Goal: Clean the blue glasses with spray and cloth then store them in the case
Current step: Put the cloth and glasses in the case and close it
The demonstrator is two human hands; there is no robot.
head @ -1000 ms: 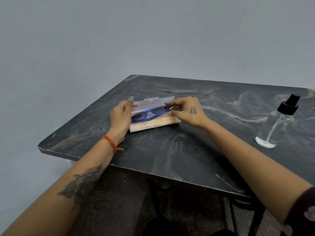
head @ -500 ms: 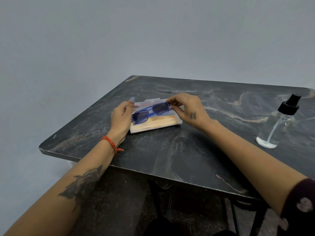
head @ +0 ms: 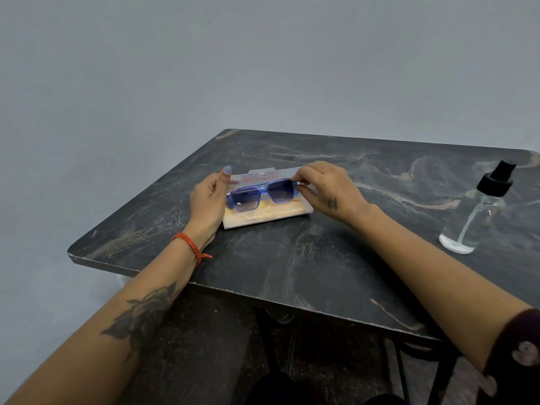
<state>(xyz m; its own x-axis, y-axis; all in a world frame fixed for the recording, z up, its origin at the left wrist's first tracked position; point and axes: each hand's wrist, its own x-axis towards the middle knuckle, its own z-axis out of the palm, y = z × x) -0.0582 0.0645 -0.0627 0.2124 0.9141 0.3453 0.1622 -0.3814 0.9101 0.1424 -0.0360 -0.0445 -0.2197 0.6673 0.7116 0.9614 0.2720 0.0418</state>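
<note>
The blue glasses (head: 261,194) stand tilted up, lenses toward me, just over an open white case (head: 287,214) on the dark marble table (head: 292,258). A yellow cloth (head: 257,215) lies inside the case. My right hand (head: 327,191) pinches the right end of the frame between thumb and fingers. At the left end of the frame and case, my left hand (head: 207,200) is cupped with its thumb pointing up; its fingers are hidden behind the glasses. A clear spray bottle (head: 479,211) with a black pump top stands apart at the table's right.
The table's front edge (head: 263,299) runs diagonally below my forearms, with dark metal legs (head: 403,372) under it. A plain grey wall is behind. The tabletop between the case and the bottle is bare marble.
The glasses have been raised from lying flat in the case to standing upright. My right hand moved up and a little back with the frame's right end. My left hand stayed put.
</note>
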